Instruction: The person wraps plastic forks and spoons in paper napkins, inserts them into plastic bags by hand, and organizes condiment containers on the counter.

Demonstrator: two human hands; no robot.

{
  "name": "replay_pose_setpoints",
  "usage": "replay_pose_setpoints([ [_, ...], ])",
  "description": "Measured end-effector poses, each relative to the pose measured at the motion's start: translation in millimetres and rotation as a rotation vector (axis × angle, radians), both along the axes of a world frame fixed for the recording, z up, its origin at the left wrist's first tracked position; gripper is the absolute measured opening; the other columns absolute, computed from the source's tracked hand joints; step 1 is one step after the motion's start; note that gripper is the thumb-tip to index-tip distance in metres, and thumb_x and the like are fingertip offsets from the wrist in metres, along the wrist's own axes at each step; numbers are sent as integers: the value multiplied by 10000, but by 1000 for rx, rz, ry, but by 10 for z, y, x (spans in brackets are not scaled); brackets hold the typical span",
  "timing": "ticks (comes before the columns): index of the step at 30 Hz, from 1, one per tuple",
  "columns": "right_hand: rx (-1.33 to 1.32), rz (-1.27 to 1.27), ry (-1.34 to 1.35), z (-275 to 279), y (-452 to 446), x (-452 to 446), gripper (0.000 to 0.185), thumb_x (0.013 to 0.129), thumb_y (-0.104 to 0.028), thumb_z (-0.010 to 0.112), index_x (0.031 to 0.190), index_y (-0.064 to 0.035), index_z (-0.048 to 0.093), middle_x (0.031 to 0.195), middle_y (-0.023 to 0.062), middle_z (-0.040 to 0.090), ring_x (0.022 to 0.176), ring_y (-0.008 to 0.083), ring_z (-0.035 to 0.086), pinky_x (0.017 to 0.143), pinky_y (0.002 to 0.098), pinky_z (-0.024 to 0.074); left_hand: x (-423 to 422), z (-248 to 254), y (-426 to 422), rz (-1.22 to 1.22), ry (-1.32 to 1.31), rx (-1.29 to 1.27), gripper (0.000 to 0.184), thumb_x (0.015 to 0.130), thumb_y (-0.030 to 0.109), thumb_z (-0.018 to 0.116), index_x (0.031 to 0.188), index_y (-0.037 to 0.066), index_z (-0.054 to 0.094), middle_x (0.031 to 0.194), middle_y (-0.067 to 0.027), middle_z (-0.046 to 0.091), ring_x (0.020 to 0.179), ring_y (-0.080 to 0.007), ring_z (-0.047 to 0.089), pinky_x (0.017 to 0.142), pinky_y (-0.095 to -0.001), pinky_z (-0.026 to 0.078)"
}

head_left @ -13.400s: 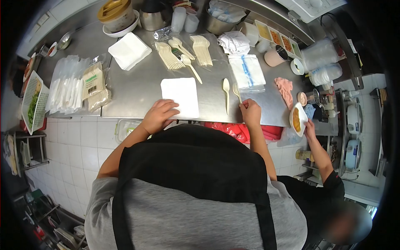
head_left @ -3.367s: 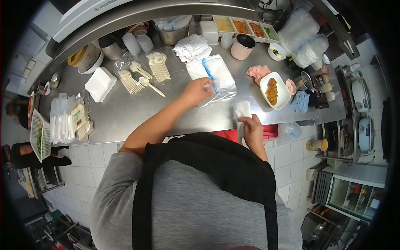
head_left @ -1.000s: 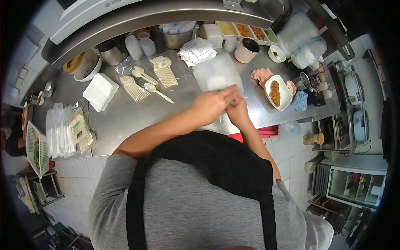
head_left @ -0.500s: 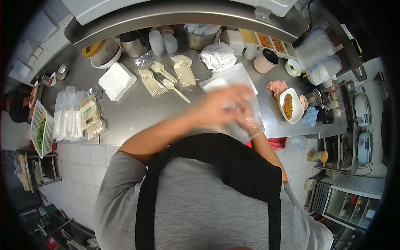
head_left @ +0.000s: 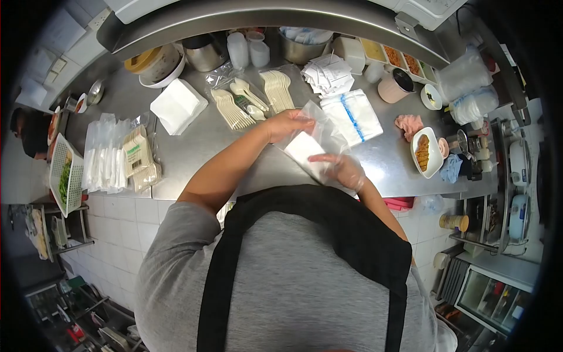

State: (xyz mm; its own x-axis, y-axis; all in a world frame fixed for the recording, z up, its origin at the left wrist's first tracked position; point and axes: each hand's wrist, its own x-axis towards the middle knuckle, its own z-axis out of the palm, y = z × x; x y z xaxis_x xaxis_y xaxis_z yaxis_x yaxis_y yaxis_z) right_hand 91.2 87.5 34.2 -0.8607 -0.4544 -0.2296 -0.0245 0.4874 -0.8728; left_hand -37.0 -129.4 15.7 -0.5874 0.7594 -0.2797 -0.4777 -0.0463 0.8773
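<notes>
My left hand (head_left: 288, 126) is closed on the upper edge of a clear plastic bag (head_left: 319, 121) over the steel counter. A folded white napkin (head_left: 304, 148) sits within the clear plastic, between my two hands. My right hand (head_left: 346, 170), covered by clear plastic, has its fingers pressed on the napkin's lower right side. Whether that plastic is a glove or part of the bag, I cannot tell. Just beyond my left hand lie beige spoons (head_left: 254, 111), forks (head_left: 230, 108) and another stack of beige cutlery (head_left: 278, 91).
A stack of white napkins (head_left: 177, 105) lies left of the cutlery. Right of my hands is a blue-striped pack of bags (head_left: 355, 117), then a white dish with browned food (head_left: 433, 154). Wrapped cutlery packs (head_left: 105, 158) are at the left. A shelf (head_left: 281, 26) overhangs the back.
My hands were blurred and close together; now they are apart, with the napkin showing between them. The blue-striped pack behind them has come into view. The camera view has shifted slightly.
</notes>
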Motion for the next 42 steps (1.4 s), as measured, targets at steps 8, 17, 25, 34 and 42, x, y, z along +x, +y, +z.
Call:
replay_pose_setpoints([
  [8,7,148,96,102,-245,-130,629,711,116,447,1244,-169,621,1228,171,608,1104,235,585,959,293,433,-328,37,-279,-179,54,-66,248,934,208,611,1108,35,646,1050,-42,673,963,-130,625,859,-283,490],
  [17,63,203,339,-88,-285,-228,644,701,119,441,1224,-204,634,1071,181,630,967,334,600,895,339,462,-206,215,-504,7,199,-15,328,913,116,607,1224,20,576,1113,-31,643,1027,-106,585,918,-268,456],
  [25,21,311,432,-175,-428,-88,533,753,38,544,1233,-178,627,1065,173,622,976,340,589,902,356,456,335,55,-1007,31,166,-30,466,863,79,659,1298,8,507,1162,-50,622,1064,-120,575,950,-273,446],
  [34,11,382,271,-137,-719,-98,475,805,-99,607,1276,-150,580,1205,160,584,1108,332,529,967,369,413,740,-183,-1288,356,72,121,276,860,74,674,1124,45,598,1051,-23,654,950,-103,612,851,-234,483],
  [42,-22,555,485,185,-1313,-161,744,730,-64,678,1420,-152,413,1292,91,556,1027,216,593,860,310,479,988,-143,-1805,575,170,117,201,820,22,695,1011,54,640,972,-35,670,886,-118,630,819,-270,502],
])
